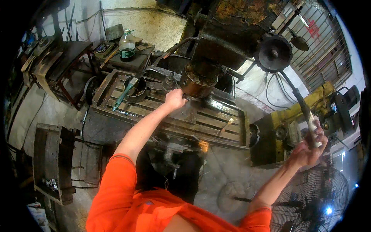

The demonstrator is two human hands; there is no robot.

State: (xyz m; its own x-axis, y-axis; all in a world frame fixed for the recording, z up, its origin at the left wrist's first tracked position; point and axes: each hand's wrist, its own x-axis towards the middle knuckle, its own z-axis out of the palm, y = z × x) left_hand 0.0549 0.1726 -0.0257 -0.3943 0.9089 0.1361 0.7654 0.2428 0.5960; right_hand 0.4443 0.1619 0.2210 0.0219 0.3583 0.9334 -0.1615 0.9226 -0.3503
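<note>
My right hand (pixel 309 149) is wrapped round the pale grip of a long dark lever (pixel 301 98), which slants down from the machine's side below a round black handwheel (pixel 273 53). My left hand (pixel 176 99) is closed at the lower edge of the oily, round machine head (pixel 199 79). What its fingers hold is too hidden to make out. Beneath both lies the slotted machine table (pixel 177 125). On its left part stands a round pan (pixel 136 92) with a green-handled brush (pixel 125 94) across its rim. A second, pale-bristled brush (pixel 227 125) lies on the right part.
A wooden box (pixel 52 164) stands at the lower left, near a dark bench (pixel 69 58). Behind the table, a clear bottle (pixel 127 45) sits on a small stand. A floor fan (pixel 315 201) is close below my right forearm; yellow machinery (pixel 272 131) stands at the right.
</note>
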